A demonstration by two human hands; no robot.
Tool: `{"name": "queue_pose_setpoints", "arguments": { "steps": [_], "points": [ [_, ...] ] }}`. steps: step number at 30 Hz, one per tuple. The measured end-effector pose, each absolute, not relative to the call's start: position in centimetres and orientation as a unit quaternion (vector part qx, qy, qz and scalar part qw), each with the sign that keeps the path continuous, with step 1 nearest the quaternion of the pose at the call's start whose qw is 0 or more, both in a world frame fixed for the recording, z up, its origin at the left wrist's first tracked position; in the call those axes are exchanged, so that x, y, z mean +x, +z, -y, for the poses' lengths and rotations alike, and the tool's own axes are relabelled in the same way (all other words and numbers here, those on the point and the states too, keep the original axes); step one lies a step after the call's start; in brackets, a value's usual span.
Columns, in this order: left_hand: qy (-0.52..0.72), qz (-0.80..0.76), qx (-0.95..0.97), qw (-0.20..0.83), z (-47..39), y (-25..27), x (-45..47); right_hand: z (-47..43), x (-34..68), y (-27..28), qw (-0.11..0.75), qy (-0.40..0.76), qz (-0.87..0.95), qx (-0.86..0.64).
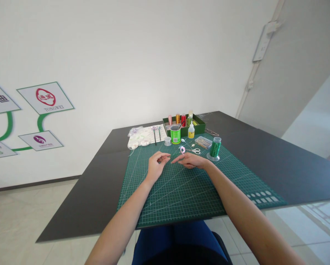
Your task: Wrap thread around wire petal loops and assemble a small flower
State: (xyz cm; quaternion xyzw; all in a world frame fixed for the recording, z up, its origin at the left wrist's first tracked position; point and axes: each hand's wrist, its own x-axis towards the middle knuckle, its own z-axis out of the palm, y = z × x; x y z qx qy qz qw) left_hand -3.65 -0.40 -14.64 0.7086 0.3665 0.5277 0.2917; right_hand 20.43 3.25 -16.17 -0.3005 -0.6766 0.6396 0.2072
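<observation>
Over the green cutting mat, my left hand has its thumb and fingertips pinched together. Something tiny shows at their tips, too small to name. My right hand faces it with the index finger stretched toward those fingertips, a small gap between them. Its other fingers curl under, and what they hold, if anything, is hidden. A pink and white flower-like piece shows just above the right knuckles; whether the hand touches it is unclear. Small scissors lie right behind that hand.
Behind stand a green can, a glue bottle, a small clear jar and a green box of thread spools. A green thread spool and a clear case are at right. White cloth with stemmed pieces lies back left.
</observation>
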Motion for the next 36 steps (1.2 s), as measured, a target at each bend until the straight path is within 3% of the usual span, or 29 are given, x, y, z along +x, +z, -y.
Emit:
{"name": "queue_pose_setpoints", "arguments": {
  "steps": [11, 22, 36],
  "points": [
    [0.523, -0.385, 0.696, 0.307, 0.0, -14.9, -3.9, -3.0, 20.3, -15.7, 0.198, 0.643, 0.675, -0.302],
    [0.569, -0.406, 0.590, 0.404, -1.0, -15.5, -4.1, -3.0, 20.4, -15.9, 0.208, 0.654, 0.669, -0.286],
    [0.652, -0.426, 0.455, 0.431, -3.2, -15.6, -6.4, -3.4, 20.8, -15.6, 0.428, 0.603, 0.589, -0.328]
  ]
}}
